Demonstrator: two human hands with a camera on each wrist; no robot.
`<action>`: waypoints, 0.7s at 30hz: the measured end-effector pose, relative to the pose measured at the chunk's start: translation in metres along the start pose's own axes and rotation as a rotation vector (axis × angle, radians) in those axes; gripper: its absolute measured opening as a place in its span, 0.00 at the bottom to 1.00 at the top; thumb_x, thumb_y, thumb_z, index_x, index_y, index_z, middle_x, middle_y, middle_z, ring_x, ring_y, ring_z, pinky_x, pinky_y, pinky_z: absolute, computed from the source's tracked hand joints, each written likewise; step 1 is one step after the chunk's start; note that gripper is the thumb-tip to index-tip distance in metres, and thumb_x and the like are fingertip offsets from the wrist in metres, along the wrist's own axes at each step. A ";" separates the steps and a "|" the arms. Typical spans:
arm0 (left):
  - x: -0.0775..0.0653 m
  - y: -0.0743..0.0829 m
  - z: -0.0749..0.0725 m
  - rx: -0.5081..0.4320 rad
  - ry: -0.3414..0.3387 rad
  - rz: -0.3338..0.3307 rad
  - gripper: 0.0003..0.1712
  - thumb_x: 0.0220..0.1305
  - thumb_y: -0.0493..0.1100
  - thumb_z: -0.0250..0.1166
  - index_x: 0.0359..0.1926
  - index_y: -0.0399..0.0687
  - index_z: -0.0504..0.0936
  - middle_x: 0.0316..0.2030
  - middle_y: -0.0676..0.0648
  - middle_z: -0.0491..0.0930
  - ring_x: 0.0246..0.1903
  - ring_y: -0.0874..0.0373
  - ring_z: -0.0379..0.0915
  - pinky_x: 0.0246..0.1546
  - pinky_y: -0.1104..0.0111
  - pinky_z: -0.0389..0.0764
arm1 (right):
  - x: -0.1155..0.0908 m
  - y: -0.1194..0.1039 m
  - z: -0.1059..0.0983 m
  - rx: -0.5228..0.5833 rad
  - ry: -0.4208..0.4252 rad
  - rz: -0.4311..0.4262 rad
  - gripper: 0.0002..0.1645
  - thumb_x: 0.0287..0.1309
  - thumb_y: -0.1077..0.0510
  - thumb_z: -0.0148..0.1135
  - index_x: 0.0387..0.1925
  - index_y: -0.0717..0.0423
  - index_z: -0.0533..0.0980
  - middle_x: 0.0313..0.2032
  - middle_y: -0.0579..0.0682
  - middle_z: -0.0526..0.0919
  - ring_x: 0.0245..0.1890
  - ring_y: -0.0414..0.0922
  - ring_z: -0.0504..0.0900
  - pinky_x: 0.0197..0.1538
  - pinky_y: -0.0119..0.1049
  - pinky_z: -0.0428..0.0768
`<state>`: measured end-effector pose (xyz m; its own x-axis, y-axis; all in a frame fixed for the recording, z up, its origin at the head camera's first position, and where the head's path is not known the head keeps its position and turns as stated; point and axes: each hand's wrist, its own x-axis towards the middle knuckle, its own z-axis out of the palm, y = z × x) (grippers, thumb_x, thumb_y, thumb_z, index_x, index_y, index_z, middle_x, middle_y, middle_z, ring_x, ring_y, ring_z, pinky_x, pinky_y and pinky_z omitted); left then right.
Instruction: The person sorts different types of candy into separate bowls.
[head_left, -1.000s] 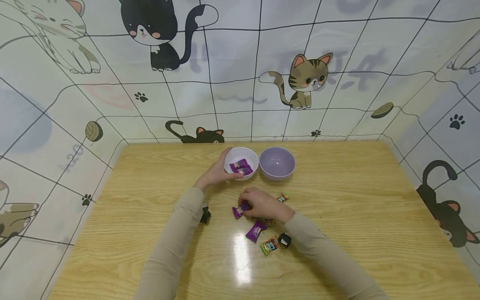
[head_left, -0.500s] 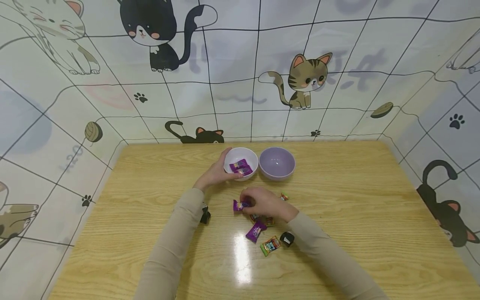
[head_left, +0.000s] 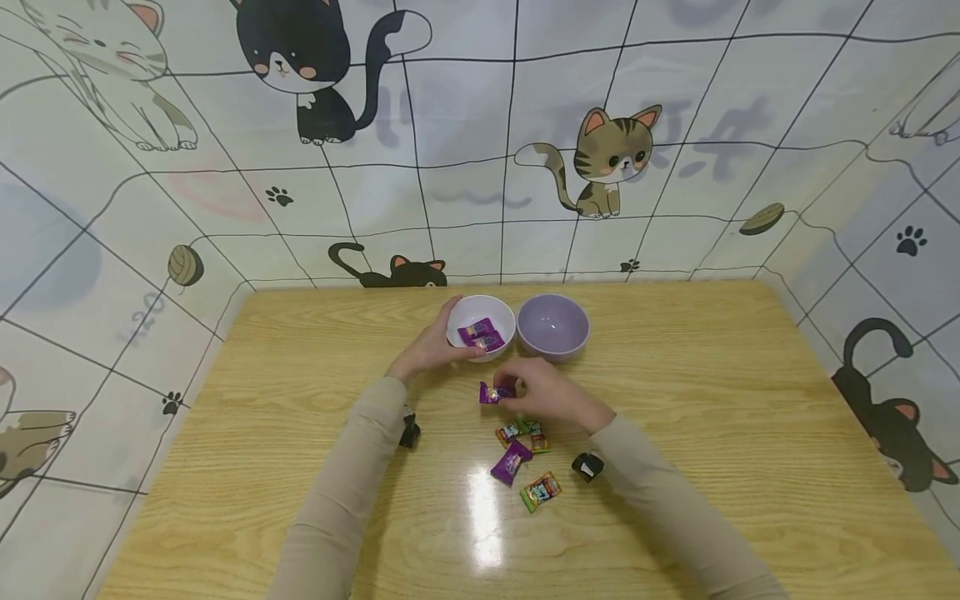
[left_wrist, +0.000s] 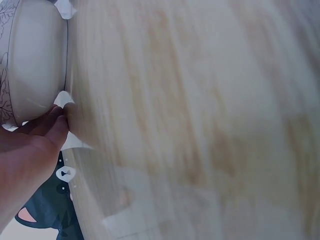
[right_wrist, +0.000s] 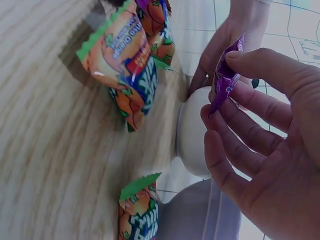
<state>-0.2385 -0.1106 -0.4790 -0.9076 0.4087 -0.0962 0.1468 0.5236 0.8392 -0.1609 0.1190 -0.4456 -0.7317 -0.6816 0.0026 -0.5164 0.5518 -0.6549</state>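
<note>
My left hand [head_left: 427, 346] holds the white bowl [head_left: 493, 308] from its left side, thumb at the near rim. Two purple-wrapped candies [head_left: 481, 333] lie inside. In the left wrist view, the fingers [left_wrist: 56, 127] meet the wall of the patterned bowl [left_wrist: 37, 60]. My right hand [head_left: 551, 393] pinches another purple-wrapped candy [head_left: 491, 393] between thumb and fingers, a short way in front of the white bowl. In the right wrist view, this purple candy [right_wrist: 226, 77] appears raised off the table, the other fingers [right_wrist: 232, 172] spread below it.
A lavender bowl [head_left: 554, 327] stands right beside the white one. On the table lie a purple candy [head_left: 512, 462] and several green-and-orange candies [head_left: 541, 492]. Another green-and-orange candy [right_wrist: 137, 215] shows near the lavender bowl in the right wrist view. A patterned wall rises behind the table.
My right hand has lifted the purple candy from the pile and moved away from me, toward the bowls. More of the green-and-orange candies now show. My left hand stays on the white bowl.
</note>
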 end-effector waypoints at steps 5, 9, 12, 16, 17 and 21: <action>0.001 0.002 0.000 -0.008 -0.003 0.005 0.63 0.52 0.48 0.76 0.76 0.49 0.40 0.68 0.35 0.59 0.64 0.41 0.60 0.64 0.51 0.60 | -0.002 0.001 -0.006 -0.019 0.014 -0.003 0.14 0.54 0.61 0.70 0.42 0.56 0.79 0.39 0.45 0.82 0.42 0.41 0.80 0.49 0.37 0.78; 0.003 0.003 -0.001 0.011 -0.004 0.019 0.65 0.49 0.48 0.78 0.76 0.46 0.41 0.69 0.36 0.57 0.65 0.42 0.58 0.66 0.52 0.57 | -0.005 0.000 -0.011 -0.028 0.044 0.003 0.15 0.53 0.61 0.71 0.43 0.58 0.79 0.39 0.47 0.82 0.42 0.43 0.80 0.49 0.38 0.78; 0.006 0.004 -0.004 0.029 -0.001 0.048 0.66 0.46 0.49 0.79 0.76 0.43 0.43 0.69 0.36 0.57 0.66 0.42 0.57 0.66 0.52 0.56 | -0.006 -0.001 -0.015 -0.041 0.061 0.002 0.15 0.53 0.61 0.71 0.43 0.60 0.79 0.39 0.48 0.82 0.41 0.44 0.80 0.49 0.40 0.78; 0.008 0.002 -0.007 0.041 -0.001 0.074 0.66 0.44 0.49 0.80 0.75 0.40 0.46 0.68 0.36 0.58 0.65 0.43 0.58 0.66 0.52 0.57 | -0.007 -0.001 -0.019 -0.047 0.063 -0.009 0.15 0.54 0.61 0.70 0.43 0.60 0.79 0.39 0.48 0.83 0.41 0.44 0.80 0.49 0.41 0.78; 0.009 0.002 -0.008 0.041 -0.001 0.074 0.66 0.44 0.49 0.80 0.75 0.40 0.46 0.68 0.37 0.58 0.65 0.43 0.58 0.65 0.52 0.58 | -0.007 0.000 -0.019 -0.045 0.062 -0.009 0.15 0.54 0.61 0.70 0.43 0.60 0.79 0.38 0.48 0.83 0.41 0.44 0.80 0.49 0.41 0.79; 0.011 -0.001 -0.011 0.028 0.009 0.082 0.65 0.45 0.48 0.80 0.75 0.42 0.46 0.68 0.38 0.57 0.63 0.43 0.59 0.65 0.51 0.59 | -0.008 0.000 -0.020 -0.043 0.063 -0.010 0.14 0.54 0.61 0.70 0.43 0.58 0.79 0.38 0.47 0.82 0.40 0.43 0.80 0.48 0.41 0.79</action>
<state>-0.2534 -0.1149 -0.4752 -0.8956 0.4444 -0.0224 0.2319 0.5091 0.8289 -0.1646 0.1342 -0.4305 -0.7522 -0.6564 0.0569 -0.5412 0.5663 -0.6215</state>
